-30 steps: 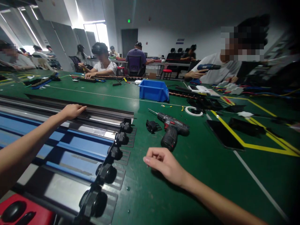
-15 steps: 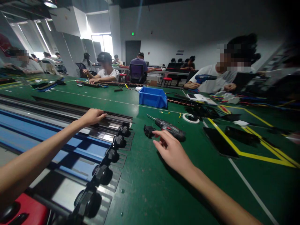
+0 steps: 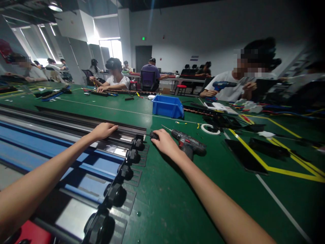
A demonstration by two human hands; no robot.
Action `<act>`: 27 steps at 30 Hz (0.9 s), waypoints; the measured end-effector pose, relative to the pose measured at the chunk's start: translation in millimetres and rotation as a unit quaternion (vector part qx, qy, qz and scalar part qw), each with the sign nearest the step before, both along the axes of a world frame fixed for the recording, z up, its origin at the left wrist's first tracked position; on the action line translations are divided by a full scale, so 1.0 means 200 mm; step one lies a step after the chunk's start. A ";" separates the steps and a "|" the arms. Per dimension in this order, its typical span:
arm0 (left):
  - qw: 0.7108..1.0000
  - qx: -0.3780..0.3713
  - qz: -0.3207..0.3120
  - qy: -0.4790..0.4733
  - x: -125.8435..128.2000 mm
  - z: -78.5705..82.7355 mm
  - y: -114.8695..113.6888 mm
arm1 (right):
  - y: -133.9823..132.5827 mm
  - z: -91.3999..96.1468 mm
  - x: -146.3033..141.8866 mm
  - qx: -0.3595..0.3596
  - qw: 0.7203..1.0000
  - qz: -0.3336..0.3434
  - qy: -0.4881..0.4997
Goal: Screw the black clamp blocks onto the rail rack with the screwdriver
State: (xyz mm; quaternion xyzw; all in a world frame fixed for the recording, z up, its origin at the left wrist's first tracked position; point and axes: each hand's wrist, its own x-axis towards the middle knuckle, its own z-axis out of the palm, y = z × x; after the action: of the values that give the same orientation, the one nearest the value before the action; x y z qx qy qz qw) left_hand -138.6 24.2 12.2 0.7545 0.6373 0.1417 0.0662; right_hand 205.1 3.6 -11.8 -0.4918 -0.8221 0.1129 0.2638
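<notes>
My left hand (image 3: 103, 130) lies flat, fingers stretched, on the far dark metal rail (image 3: 76, 118) of a long row of rails. Black knob-like end pieces (image 3: 132, 156) cap the rail ends in a line. My right hand (image 3: 164, 141) is curled over a small black part (image 3: 153, 135) on the green table (image 3: 177, 196), just right of the rail ends. A dark cordless drill (image 3: 189, 143) lies right behind that hand.
A blue bin (image 3: 167, 106) stands further back. A white tape ring (image 3: 209, 128) and black flat panels (image 3: 245, 151) lie to the right by yellow floor-style lines. Other people sit working along the far and right table edges, one holding a blue drill (image 3: 223, 84).
My right hand has reached forward from the near table to the black part by the drill and closed over it. My left hand slid right along the rail.
</notes>
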 end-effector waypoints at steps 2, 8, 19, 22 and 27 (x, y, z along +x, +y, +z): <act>1.000 0.004 -0.004 0.004 -0.01 -0.01 0.01 | -0.02 -0.05 -0.05 0.011 0.999 -0.003 0.047; 0.997 0.048 -0.048 0.032 -0.04 -0.05 0.03 | -0.09 -0.23 -0.12 0.039 0.985 0.035 0.161; 0.970 0.141 -0.195 0.032 0.17 0.18 -0.15 | -0.23 -0.13 -0.12 0.142 0.966 0.131 0.174; 0.971 0.034 -0.236 0.025 0.25 0.26 -0.24 | -0.28 -0.10 -0.15 0.142 0.959 0.211 0.123; 0.957 -0.142 -0.250 0.029 0.29 0.32 -0.36 | -0.31 -0.12 -0.19 0.138 0.957 0.244 0.078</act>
State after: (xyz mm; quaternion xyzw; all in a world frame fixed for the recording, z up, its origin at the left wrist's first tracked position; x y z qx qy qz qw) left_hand -79.8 -47.1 76.1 0.8762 0.4439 0.0063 0.1874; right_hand 166.2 -57.4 -35.2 -0.2249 -0.9013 0.0972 0.3572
